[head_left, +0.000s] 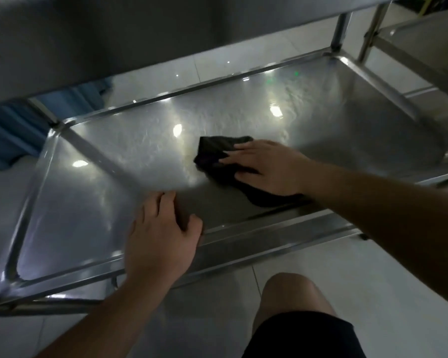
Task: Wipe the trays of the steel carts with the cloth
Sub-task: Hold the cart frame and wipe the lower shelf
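Grip status, left side first: my left hand (163, 228) rests on the near rim of the lower tray (88, 202), fingers relaxed and draped over the edge into the basin, holding nothing. My forearm runs back from it toward the lower left of the view.

To the right of it, my right hand (267, 166) lies flat on the cloth (212, 153), fingers straight and spread, pressing it against the tray floor. I see no curl round the fabric; the palm and fingers simply bear down on it. The cloth is dark, crumpled, and sits near the middle of the tray, slightly toward the near rim; part of it shows beyond my fingertips and part trails out under the wrist.

The tray is a shallow steel basin with raised rims and rounded corners. It contains only the cloth and my two hands. Its floor shows streaked smears and several bright reflections of lights.

Above it, the underside of an upper tray (114, 34) spans the top of the view, carried on a steel post (340, 29) at the far right corner. Further right, part of a second steel cart (411, 47) stands just beside this one. Pale floor tiles (373, 280) show beneath the frame, and my bare knee (292, 298) sits at lower right.
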### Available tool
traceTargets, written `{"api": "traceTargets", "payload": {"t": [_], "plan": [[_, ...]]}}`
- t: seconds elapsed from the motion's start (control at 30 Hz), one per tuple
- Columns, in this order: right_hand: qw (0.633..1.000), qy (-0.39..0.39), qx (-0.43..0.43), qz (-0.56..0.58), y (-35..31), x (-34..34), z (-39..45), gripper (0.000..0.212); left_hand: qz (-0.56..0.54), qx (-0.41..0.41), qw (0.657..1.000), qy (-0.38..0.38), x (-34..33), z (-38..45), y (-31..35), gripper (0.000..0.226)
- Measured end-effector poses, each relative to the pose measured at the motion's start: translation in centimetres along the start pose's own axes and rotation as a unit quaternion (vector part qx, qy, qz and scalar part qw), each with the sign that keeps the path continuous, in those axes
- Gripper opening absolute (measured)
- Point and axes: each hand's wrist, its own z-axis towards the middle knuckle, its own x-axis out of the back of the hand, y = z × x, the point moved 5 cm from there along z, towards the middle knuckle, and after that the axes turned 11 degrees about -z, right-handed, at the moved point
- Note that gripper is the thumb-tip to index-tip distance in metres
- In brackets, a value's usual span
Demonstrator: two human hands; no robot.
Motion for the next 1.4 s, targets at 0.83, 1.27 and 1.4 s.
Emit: {"api": "traceTargets", "payload": {"t": [0.83,1.27,1.4], "plan": [[0.999,0.006,0.008,0.032,-11.2,0.8,11.4,0.047,-0.053,-0.032,0.997,0.045,0.1,-0.2,-0.4,0.056],[0.886,0.007,-0.461,0.052,1.6,1.4,-4.2,0.058,-0.150,-0.002,0.986,-0.070,5.0,1.3,-6.4,0.048],[0.881,0.010,-0.472,0.029,-1.0,0.6,-0.9,0.061,-0.068,0.074,0.995,-0.016,7.7,1.0,-13.9,0.040]]}}
